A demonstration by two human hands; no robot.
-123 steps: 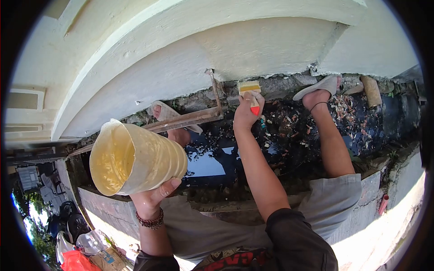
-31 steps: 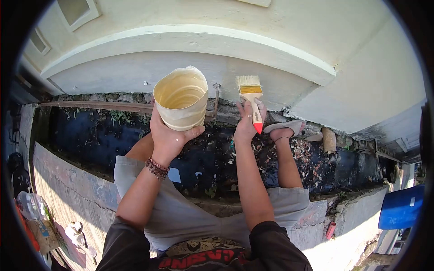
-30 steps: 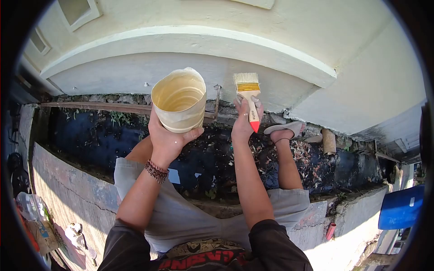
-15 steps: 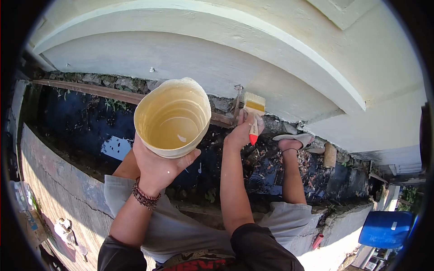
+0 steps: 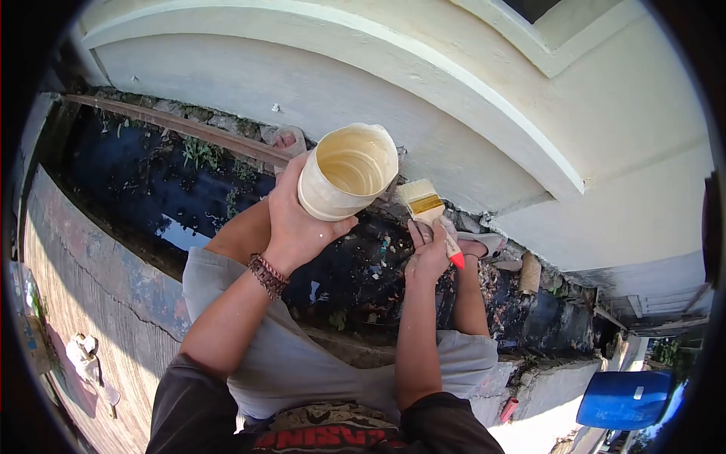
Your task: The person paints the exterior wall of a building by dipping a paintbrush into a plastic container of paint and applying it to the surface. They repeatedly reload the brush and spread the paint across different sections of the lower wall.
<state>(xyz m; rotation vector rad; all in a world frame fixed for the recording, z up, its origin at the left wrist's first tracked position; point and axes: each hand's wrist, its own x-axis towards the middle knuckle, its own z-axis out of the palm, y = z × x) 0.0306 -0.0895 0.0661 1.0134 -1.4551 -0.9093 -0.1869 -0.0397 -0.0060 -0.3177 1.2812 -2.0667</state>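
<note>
My left hand (image 5: 299, 216) is wrapped round a cream plastic paint container (image 5: 336, 198) with an uneven cut rim. It is tilted, and its inner walls are coated in pale paint; the bottom is hidden now. To its right, my right hand (image 5: 429, 256) grips a paintbrush (image 5: 439, 221) by its pale, red-tipped handle. The brush's pale bristles point up and left, a short way from the container and apart from it. Beyond both hands stands the cream-painted wall (image 5: 484, 178), with a raised curved band (image 5: 423, 64) across it.
Below me runs a ditch of dark water (image 5: 151, 197) with debris. A wooden beam (image 5: 181, 130) lies along its far side. My feet are on the far ledge beside the wall. A blue barrel (image 5: 624, 399) stands at right; concrete paving (image 5: 98, 280) lies at left.
The container has moved right and tipped, so its bottom no longer shows. The brush has moved lower and away from the wall. My view has shifted, and my left foot now shows.
</note>
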